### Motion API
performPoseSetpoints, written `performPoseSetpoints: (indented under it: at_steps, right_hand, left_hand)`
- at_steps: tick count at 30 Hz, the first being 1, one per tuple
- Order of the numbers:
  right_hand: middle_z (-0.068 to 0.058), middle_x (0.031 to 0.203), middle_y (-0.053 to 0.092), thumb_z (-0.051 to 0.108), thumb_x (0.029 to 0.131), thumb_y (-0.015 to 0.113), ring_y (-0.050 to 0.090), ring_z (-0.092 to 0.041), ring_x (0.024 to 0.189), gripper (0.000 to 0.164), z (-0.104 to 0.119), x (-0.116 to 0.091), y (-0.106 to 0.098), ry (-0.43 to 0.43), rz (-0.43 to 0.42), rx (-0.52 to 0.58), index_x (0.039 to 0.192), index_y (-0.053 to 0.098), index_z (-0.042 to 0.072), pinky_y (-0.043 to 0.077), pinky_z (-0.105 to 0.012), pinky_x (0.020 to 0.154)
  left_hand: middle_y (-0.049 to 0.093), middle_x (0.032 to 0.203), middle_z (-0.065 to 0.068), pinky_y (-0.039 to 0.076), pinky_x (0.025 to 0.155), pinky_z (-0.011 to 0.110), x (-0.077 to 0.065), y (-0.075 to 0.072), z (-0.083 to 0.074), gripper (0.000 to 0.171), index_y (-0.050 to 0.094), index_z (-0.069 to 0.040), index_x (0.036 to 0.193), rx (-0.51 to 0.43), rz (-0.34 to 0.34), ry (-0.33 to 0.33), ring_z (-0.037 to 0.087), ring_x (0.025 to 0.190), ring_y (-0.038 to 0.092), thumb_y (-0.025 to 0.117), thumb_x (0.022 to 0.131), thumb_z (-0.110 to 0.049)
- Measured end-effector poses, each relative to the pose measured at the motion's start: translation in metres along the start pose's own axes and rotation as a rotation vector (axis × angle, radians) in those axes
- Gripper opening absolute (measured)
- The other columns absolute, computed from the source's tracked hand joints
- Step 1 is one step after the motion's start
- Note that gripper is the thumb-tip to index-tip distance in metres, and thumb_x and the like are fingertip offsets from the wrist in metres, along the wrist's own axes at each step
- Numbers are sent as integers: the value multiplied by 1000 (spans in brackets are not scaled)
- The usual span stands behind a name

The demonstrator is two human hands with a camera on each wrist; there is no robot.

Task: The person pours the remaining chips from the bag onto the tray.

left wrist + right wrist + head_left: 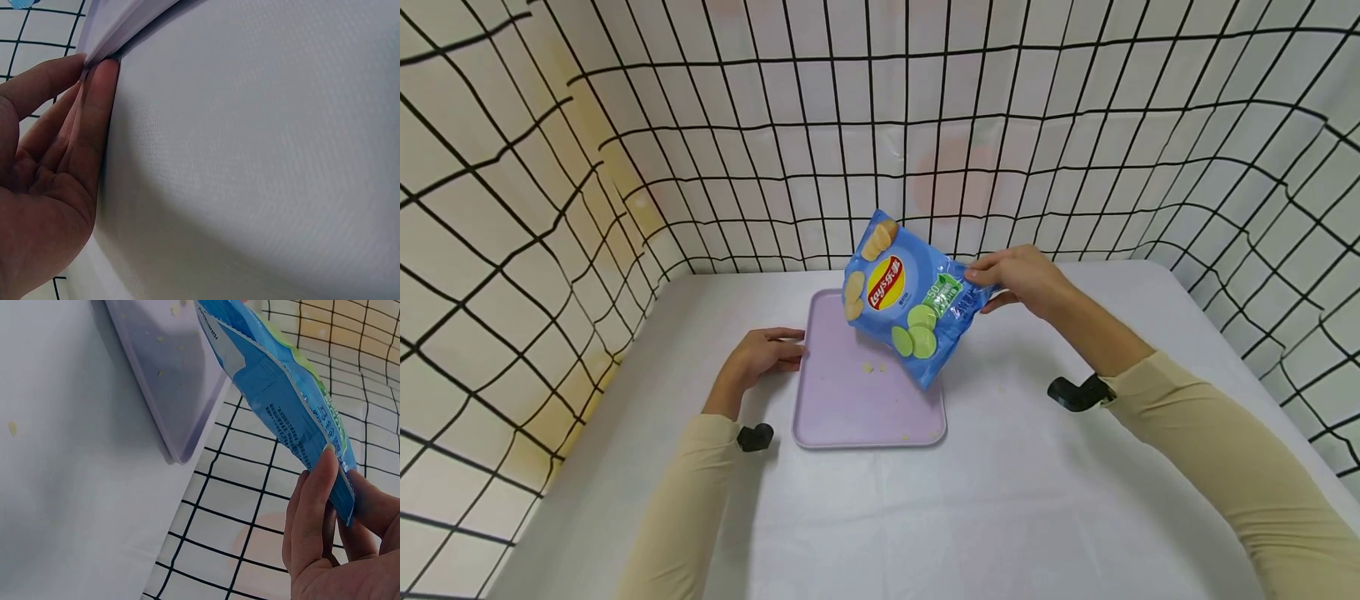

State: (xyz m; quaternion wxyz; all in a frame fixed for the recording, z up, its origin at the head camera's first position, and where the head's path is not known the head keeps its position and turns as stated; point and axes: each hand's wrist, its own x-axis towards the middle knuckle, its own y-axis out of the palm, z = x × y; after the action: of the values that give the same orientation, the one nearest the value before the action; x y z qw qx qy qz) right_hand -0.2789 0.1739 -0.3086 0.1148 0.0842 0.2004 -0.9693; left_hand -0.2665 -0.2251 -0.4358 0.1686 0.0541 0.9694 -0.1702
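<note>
A blue Lay's chip bag (898, 292) is tilted above the far part of a lilac tray (850, 408). My right hand (1018, 279) pinches the bag at its right end, thumb on one face and fingers on the other, as the right wrist view also shows with the bag (281, 412). Beside the tray's left edge, my left hand (763, 358) pinches the rim (119, 34) between thumb and fingertips. Small yellowish crumbs (868, 367) are scattered on the tray. The bag hides the tray's far right corner.
The tray lies on a table with a white cloth (1045, 500). Black wire grid panels (820, 133) enclose the table at the back and both sides, with white sheeting behind them. One crumb (12, 428) lies on the cloth to the right of the tray.
</note>
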Motion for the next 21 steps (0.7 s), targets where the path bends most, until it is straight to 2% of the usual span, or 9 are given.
performPoseSetpoints:
  at_steps: [10, 21]
  right_hand:
    - [-13, 109, 66, 21, 89, 67, 68, -27, 85, 35, 4, -2, 0, 17, 4, 0, 121, 65, 6, 57, -37, 76]
    - [-14, 108, 66, 20, 90, 67, 68, -27, 85, 35, 5, -1, 3, 11, 28, -13, 122, 64, 7, 56, -38, 77]
  left_hand:
    - [69, 100, 10, 55, 74, 26, -4, 1, -3, 45, 59, -6, 127, -42, 1, -12, 13, 78, 68, 71, 84, -11]
    - [67, 106, 14, 55, 77, 27, -4, 2, -6, 44, 59, -7, 128, -21, -6, -25, 14, 78, 67, 70, 85, -12]
